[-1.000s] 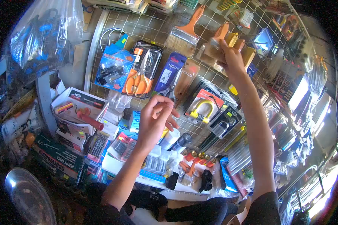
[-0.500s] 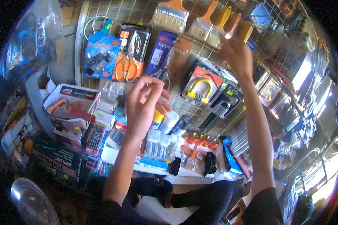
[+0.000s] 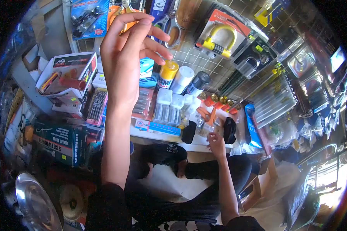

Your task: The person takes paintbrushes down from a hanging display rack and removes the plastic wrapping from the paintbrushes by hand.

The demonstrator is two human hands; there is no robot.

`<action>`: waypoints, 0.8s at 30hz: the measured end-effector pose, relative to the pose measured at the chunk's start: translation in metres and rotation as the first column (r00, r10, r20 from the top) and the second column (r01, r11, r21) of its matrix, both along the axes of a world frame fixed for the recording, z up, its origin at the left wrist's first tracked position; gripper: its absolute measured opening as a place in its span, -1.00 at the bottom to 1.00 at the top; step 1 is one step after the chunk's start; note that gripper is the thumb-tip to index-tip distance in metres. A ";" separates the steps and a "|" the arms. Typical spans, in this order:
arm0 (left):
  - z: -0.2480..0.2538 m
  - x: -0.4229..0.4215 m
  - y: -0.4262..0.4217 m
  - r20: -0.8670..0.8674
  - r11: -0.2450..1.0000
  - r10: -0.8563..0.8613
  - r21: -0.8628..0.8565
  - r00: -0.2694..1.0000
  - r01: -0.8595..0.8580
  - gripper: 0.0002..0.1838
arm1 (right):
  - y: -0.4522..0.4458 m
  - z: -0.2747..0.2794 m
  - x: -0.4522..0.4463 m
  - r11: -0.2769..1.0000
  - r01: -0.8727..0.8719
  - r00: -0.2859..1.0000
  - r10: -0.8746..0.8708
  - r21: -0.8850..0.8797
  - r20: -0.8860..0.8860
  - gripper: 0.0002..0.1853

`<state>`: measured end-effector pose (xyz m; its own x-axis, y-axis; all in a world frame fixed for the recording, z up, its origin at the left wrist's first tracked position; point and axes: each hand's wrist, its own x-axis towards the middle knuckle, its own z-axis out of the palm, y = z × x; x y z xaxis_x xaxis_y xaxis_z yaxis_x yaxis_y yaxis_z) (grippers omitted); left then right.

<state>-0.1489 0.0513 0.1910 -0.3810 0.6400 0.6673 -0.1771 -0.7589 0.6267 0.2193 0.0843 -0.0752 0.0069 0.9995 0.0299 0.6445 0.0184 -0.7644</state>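
Note:
My left hand [image 3: 127, 52] is raised in front of the wall grid with its fingers apart and loosely bent, holding nothing. Behind its fingertips hang scissors [image 3: 174, 34] on a purple card, and a yellow-capped spray can [image 3: 168, 73] stands just below them. Lower down, my right hand [image 3: 217, 146] is at the front edge of the white shelf, its fingers slightly curled and apart, with nothing visible in them. Right above it lie small orange-handled paintbrushes [image 3: 211, 118] in clear plastic, between two black bundles [image 3: 229, 130]. Whether the fingertips touch the plastic I cannot tell.
A yellow U-shaped lock [image 3: 224, 40] in its pack hangs on the wire grid. Clear plastic boxes [image 3: 169, 111] stand mid-shelf. At the left are an open carton [image 3: 89, 71] with a red-handled roller and a green screwdriver box [image 3: 54, 143]. A metal lid [image 3: 34, 200] is lower left.
My right hand has come down from the large hanging paintbrushes to the shelf's front edge. My left hand sits higher in view. The view has tilted downward, so the big brushes are out of sight.

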 end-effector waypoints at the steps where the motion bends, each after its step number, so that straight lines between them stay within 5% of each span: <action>1: -0.001 0.001 0.000 -0.004 1.000 0.003 -0.011 1.000 -0.003 -0.75 | 0.001 -0.004 -0.001 0.993 0.045 0.981 -0.065 0.111 0.185 -0.61; 3: -0.001 0.004 0.001 -0.031 1.000 0.007 0.000 0.999 -0.007 -0.74 | 0.013 0.005 -0.006 0.975 0.146 0.948 -0.186 0.166 0.259 -0.49; 5: 0.001 0.008 0.000 -0.036 1.000 0.002 -0.019 0.999 -0.003 -0.74 | 0.027 0.018 -0.014 0.965 0.261 0.876 -0.240 0.007 0.419 -0.37; 6: 0.001 0.010 -0.001 -0.038 0.999 -0.003 -0.041 0.999 0.001 -0.73 | 0.031 0.008 -0.013 0.957 0.254 0.847 -0.291 0.142 0.444 -0.32; 10: 0.000 0.016 0.001 0.034 0.997 -0.040 -0.063 0.999 0.042 -0.74 | 0.046 -0.005 0.002 0.984 0.149 0.913 -0.175 0.097 0.369 -0.39; 13: -0.004 0.013 0.007 0.037 0.995 -0.094 -0.028 0.995 0.095 -0.76 | 0.051 -0.012 0.019 0.953 0.046 0.978 -0.104 0.300 0.181 -0.58; 15: 0.000 0.012 0.003 0.059 0.992 -0.109 -0.057 0.992 0.112 -0.78 | 0.027 0.024 0.020 0.929 -0.014 0.985 -0.050 0.371 0.164 -0.70; 17: -0.001 0.007 0.005 0.043 0.995 -0.091 -0.045 0.995 0.093 -0.78 | 0.009 0.060 0.029 0.940 -0.010 0.976 0.083 0.340 -0.203 -0.75; 19: 0.004 0.002 0.005 0.055 0.996 -0.087 -0.023 0.995 0.089 -0.78 | -0.019 0.154 -0.009 0.894 -0.082 0.926 0.232 0.441 -0.299 -0.78; 22: 0.002 0.006 0.000 0.074 0.993 -0.100 -0.056 0.992 0.104 -0.79 | -0.028 0.266 -0.059 0.788 -0.223 0.889 0.407 0.574 -0.212 -0.79; 23: 0.002 0.006 0.000 0.064 0.993 -0.098 -0.059 0.993 0.101 -0.78 | -0.019 0.298 -0.075 0.640 -0.299 0.905 0.425 0.708 -0.002 -0.77; 24: 0.002 0.007 -0.002 0.050 0.994 -0.092 -0.050 0.995 0.095 -0.78 | -0.017 0.330 -0.097 0.584 -0.282 0.884 0.467 0.762 -0.031 -0.75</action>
<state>-0.1419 0.0497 0.1933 -0.3483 0.7079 0.6145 -0.2759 -0.7039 0.6545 0.1227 0.0676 0.2545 -0.2642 0.5667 0.7804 0.2791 0.8195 -0.5006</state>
